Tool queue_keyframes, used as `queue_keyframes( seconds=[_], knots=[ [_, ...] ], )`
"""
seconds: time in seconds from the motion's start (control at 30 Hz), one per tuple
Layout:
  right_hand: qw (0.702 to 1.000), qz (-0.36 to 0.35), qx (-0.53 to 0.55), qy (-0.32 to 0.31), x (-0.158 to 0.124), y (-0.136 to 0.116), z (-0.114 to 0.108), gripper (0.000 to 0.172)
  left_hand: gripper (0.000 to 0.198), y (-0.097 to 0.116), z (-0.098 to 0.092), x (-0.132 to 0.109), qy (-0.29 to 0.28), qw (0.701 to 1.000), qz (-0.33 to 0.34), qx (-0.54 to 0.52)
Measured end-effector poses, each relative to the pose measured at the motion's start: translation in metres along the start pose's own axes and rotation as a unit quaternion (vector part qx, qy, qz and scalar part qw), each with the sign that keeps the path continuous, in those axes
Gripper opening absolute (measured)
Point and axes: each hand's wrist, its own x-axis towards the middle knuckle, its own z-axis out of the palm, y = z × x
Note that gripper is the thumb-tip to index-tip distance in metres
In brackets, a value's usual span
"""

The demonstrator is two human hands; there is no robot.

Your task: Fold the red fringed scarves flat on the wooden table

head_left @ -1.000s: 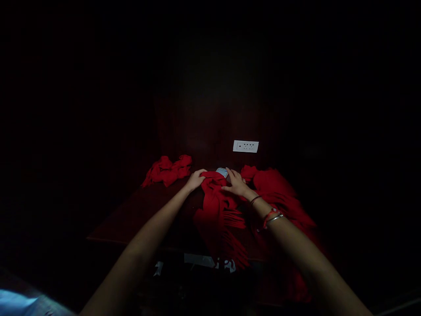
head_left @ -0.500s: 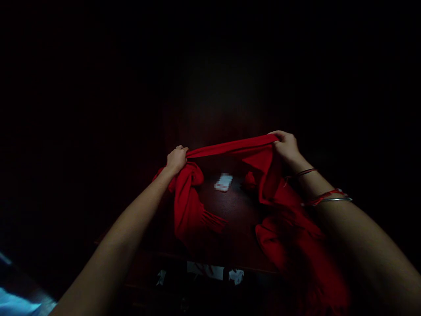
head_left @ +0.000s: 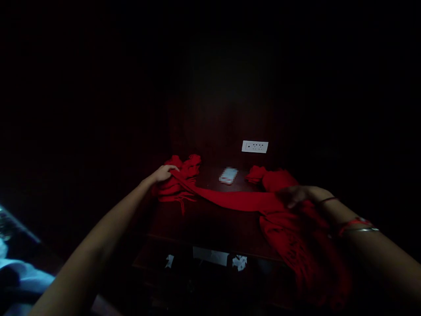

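Note:
A red scarf [head_left: 230, 199] with fringed ends stretches in a sagging band between my two hands. My left hand [head_left: 164, 172] is closed on the band's left end, above a folded, tasselled bunch of red cloth [head_left: 173, 188]. On the right, my right hand [head_left: 297, 195] lies low over a heap of the red scarf; its dim, slightly blurred fingers look stretched out and apart from the thumb. From there the cloth hangs down over the front edge at the lower right.
A dark wooden surface [head_left: 210, 224] lies under the cloth. On it rests a pale, blurred-out flat object [head_left: 228, 175], beside a small red bunch [head_left: 256, 174]. A white socket plate [head_left: 255, 146] is on the back wall. Papers [head_left: 210, 256] show on a shelf below.
Both hands have come down, the right one most, lowering the raised band of scarf toward the surface. My right hand appears to have loosened its grip. The socket plate now shows.

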Motion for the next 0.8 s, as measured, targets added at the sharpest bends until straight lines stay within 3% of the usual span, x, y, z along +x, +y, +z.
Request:
queue_keyframes(
  seconds=[0.07, 0.13, 0.2, 0.27, 0.33, 0.37, 0.4, 0.5, 0.53, 0.57, 0.7, 0.8],
  knots=[
    [0.995, -0.04, 0.005, -0.091, 0.012, -0.032, 0.013, 0.062, 0.047, 0.012, 0.003, 0.0, -0.032, 0.994, 0.044, -0.099],
    [0.993, -0.097, 0.01, -0.07, 0.026, -0.069, 0.022, 0.065, 0.047, 0.025, 0.005, -0.003, -0.114, 0.98, 0.087, -0.14],
    [0.992, -0.112, -0.013, -0.047, 0.039, -0.1, 0.031, 0.058, 0.041, 0.035, 0.009, -0.013, -0.267, 0.952, 0.087, -0.118],
    [0.993, -0.095, -0.038, -0.05, 0.052, -0.119, 0.04, 0.05, 0.041, 0.04, 0.014, -0.024, -0.431, 0.899, 0.04, -0.064],
    [0.995, -0.052, -0.058, -0.057, 0.062, -0.124, 0.049, 0.045, 0.05, 0.044, 0.019, -0.031, -0.528, 0.848, 0.004, -0.045],
    [0.996, -0.029, -0.065, -0.058, 0.066, -0.122, 0.053, 0.043, 0.052, 0.046, 0.022, -0.031, -0.533, 0.844, 0.004, -0.055],
    [0.996, -0.01, -0.069, -0.059, 0.07, -0.12, 0.056, 0.042, 0.05, 0.05, 0.026, -0.028, -0.505, 0.86, 0.014, -0.068],
    [0.995, 0.02, -0.077, -0.067, 0.078, -0.109, 0.062, 0.039, 0.035, 0.067, 0.045, -0.009, -0.277, 0.958, 0.05, -0.051],
    [0.994, 0.029, -0.079, -0.075, 0.08, -0.107, 0.063, 0.037, 0.033, 0.073, 0.054, -0.002, -0.212, 0.976, 0.051, -0.031],
    [0.992, 0.035, -0.081, -0.085, 0.081, -0.105, 0.063, 0.035, 0.033, 0.08, 0.064, 0.003, -0.182, 0.982, 0.047, -0.029],
    [0.988, 0.024, -0.076, -0.129, 0.081, -0.1, 0.058, 0.028, 0.026, 0.095, 0.09, 0.01, -0.212, 0.972, 0.039, -0.098],
    [0.988, -0.009, -0.018, -0.156, 0.082, -0.097, 0.047, 0.031, 0.021, 0.093, 0.082, 0.013, -0.222, 0.966, 0.058, -0.121]
  ],
)
